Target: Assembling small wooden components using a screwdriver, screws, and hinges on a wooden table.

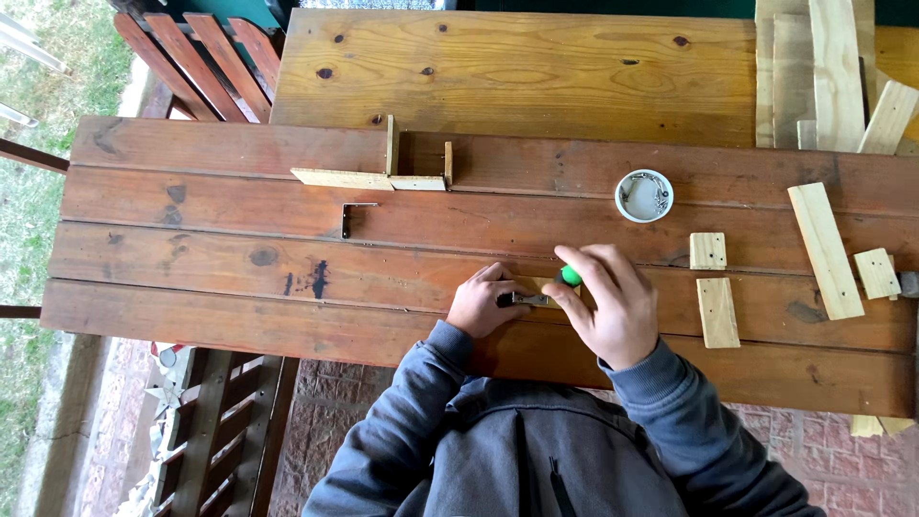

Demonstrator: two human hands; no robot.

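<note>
I see my left hand pressed down on a small wood piece with a metal bracket on it, near the front edge of the counter. Its grip is curled closed over the left end of that piece. My right hand is wrapped tight round a green-handled screwdriver, with only the green end showing above my fingers; the tip sits hidden somewhere at the bracket.

Just beyond my right hand stands a small round white tub, open at the top, holding a loose heap of metal screws. It is the only container I can make out.

To the right lie two small wood blocks, one behind the other, with a longer pale slat and another small block further right. Well to the left rests a dark angle bracket, and behind it a pale wood frame of thin strips.
</note>
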